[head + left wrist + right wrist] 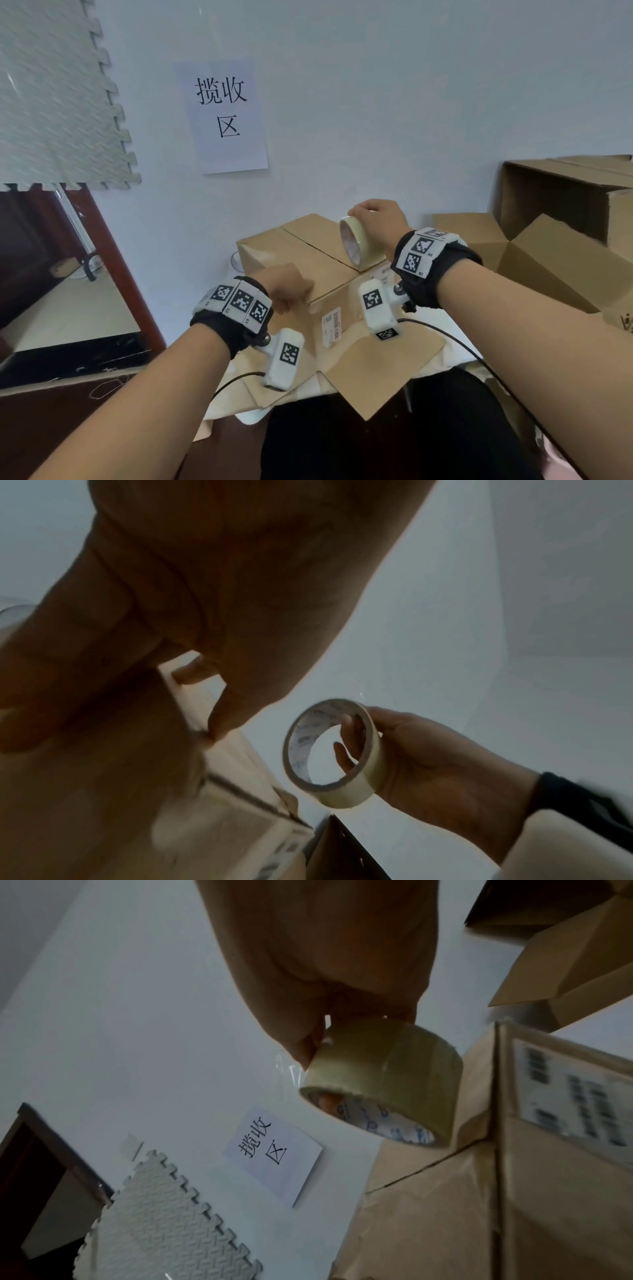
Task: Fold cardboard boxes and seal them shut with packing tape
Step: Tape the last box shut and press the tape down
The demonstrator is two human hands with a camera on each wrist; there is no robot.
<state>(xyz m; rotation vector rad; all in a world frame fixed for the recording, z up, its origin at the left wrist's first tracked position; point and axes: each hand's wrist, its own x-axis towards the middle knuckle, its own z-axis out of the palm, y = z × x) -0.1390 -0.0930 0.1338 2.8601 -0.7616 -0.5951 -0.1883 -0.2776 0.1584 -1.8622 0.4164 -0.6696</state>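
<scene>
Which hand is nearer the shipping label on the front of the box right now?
Left. The left hand rests on the box's near top edge, just above and left of the shipping label. The right hand is farther back, holding the tape roll above the box top.

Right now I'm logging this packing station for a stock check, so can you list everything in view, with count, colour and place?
cardboard box: one, brown, centre, top flaps closed, printed label on its front
tape roll: one, pale yellowish, above the box's top right
flat cardboard: one sheet, brown, under the box's front
open boxes: at least two, brown, far right
paper sign: one, white with black characters, on the wall
foam mat: one, grey, upper left on the wall
left hand: presses on the box's near top edge
right hand: grips the tape roll
wrist cameras: two, white, below the wrists
</scene>
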